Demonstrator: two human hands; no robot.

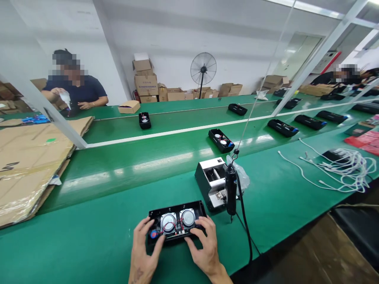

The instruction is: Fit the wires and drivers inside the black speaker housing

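Hands, two, at the near edge of the green bench [89,236]. Left hand [144,252]: fingers spread, thumb and fingertips resting on the left end of the speaker housing [176,225], not closed round it. Right hand [204,246]: fingers curved over the housing's right front corner, touching it, grip loose.

Speaker housing, one, black, open side up, lying flat between the two hands and just beyond the palms. Contents: two round silver speaker cones [168,221] side by side, red wires, one blue part at the left end.

Electric screwdriver [230,193], one, black, hanging upright on a cord just right of the housing, near the right hand but apart from it.

Small machine [211,182], one, black and white, standing behind the housing, just beside the screwdriver.

Open housings on the conveyor [166,154], two: one [221,140] beyond the machine, one [145,120] farther left.

Closed black units [282,127], several, in rows at far right; exact number unclear.

White cables [340,169], one loose bundle, on the bench at right, well apart from the hands.

Flattened cardboard [26,165], one stack, at left.

Pedestal fan [203,71], one, by the back wall among cartons.

Other people, two: one [75,90] seated at far left, one [343,75] at far right.
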